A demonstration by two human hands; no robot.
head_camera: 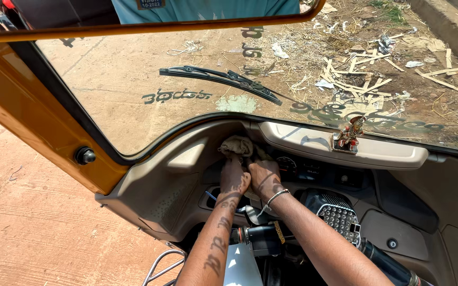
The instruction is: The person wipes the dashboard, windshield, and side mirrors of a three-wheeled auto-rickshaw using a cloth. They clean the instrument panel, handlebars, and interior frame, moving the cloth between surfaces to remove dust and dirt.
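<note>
My left hand (234, 177) and right hand (263, 177) sit side by side at the dashboard (186, 159), just left of the instrument dial (287, 165). Left grip: closed around a beige cloth (237, 145), which is bunched against the dashboard under the windscreen (133, 95). Right grip: fingers curled and resting beside the left hand near the cloth's lower edge; I cannot tell whether it holds the cloth. A metal bangle (276, 197) circles my right wrist. A small figurine (350, 135) stands on the dashboard top, well right of the cloth. The wiper (221, 79) lies across the glass. Handlebar (377, 254) runs below my right forearm.
</note>
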